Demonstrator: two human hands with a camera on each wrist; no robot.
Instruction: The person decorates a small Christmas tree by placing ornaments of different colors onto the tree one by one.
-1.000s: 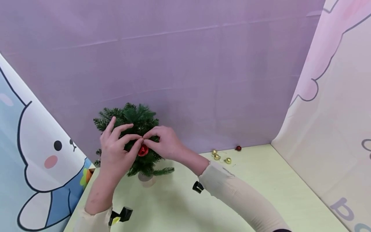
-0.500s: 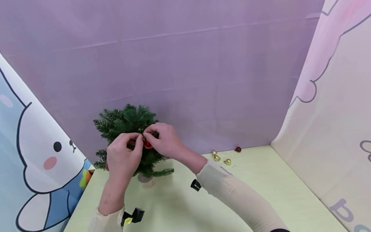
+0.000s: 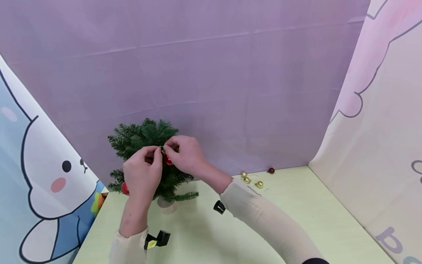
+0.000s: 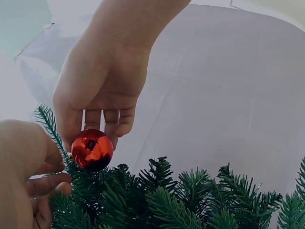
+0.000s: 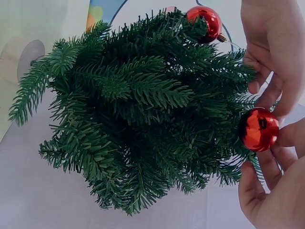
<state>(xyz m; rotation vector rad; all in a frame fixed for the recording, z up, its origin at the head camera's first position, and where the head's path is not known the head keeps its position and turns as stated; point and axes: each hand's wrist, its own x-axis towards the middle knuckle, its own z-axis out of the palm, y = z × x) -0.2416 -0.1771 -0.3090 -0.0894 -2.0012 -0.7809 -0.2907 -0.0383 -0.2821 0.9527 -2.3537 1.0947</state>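
Note:
A small artificial Christmas tree [image 3: 145,134] stands on the table. Near its upper front hangs a shiny red bauble [image 3: 168,160], its gold cap just under the fingertips. My left hand [image 3: 143,174] pinches at the bauble's string with thumb and forefinger. From the other side, my right hand [image 3: 188,154] pinches the same string, fingertips almost meeting the left's. The right wrist view shows the bauble [image 5: 259,130] between both hands, close against the branches. The string itself is mostly hidden by fingers. Lower on the tree's left side is a second red bauble [image 3: 125,188].
Several small gold baubles [image 3: 259,184] lie on the pale table [image 3: 197,234] to the right of the tree, with a dark red bauble [image 3: 271,170] farther back. A purple cloth backdrop [image 3: 247,91] rises close behind. The tree's round base [image 3: 167,206] shows underneath.
My left hand has moved right and slightly up, its raised fingers now folded in. The red bauble has shifted a little right and up. The lower-left bauble has come into view.

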